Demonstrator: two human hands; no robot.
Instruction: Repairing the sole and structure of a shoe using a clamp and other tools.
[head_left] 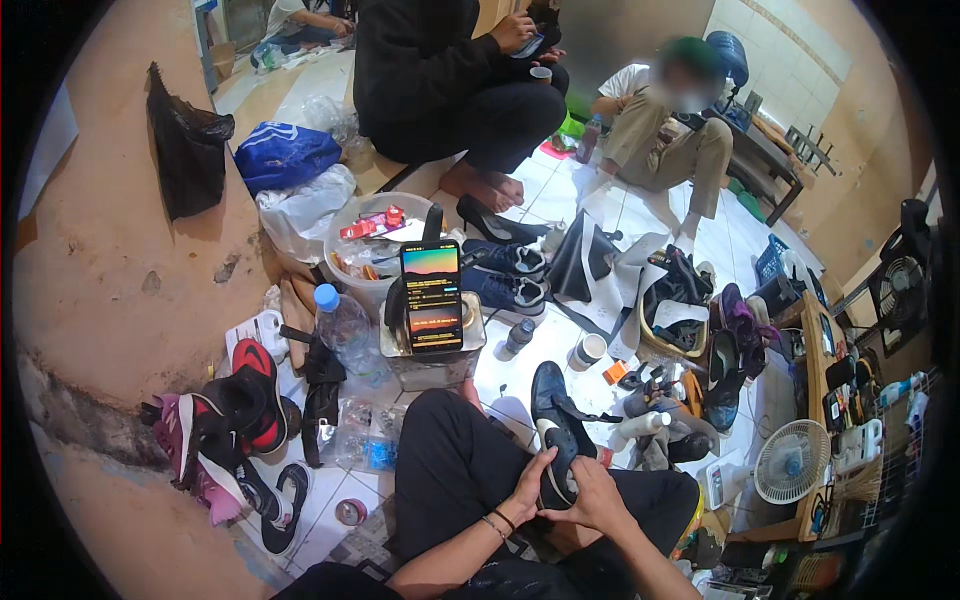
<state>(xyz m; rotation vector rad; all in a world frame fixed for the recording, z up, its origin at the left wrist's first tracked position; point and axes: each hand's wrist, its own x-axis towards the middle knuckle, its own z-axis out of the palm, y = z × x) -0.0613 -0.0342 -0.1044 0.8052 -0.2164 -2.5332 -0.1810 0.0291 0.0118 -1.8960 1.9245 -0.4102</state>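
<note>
Both my hands are around a dark shoe (pixel 562 452) with a pale edge, held over my lap between my bent legs. My left hand (pixel 528 492) grips its left side, the thumb lying along the edge. My right hand (pixel 596 496) closes on the near right side, its fingers curled on the shoe. Just beyond, a second dark shoe-shaped piece (pixel 547 388) lies on the tiles, a dark strap by it. Where the two pieces meet is hard to make out.
A phone (pixel 432 298) leans on a metal tin (pixel 430 370) ahead of me. Several worn shoes (pixel 258 375) lie at left. A glue-like can (pixel 588 350), small bottle (pixel 519 338) and basket (pixel 675 345) stand to the right, near a white fan (pixel 792 462). Two people sit beyond.
</note>
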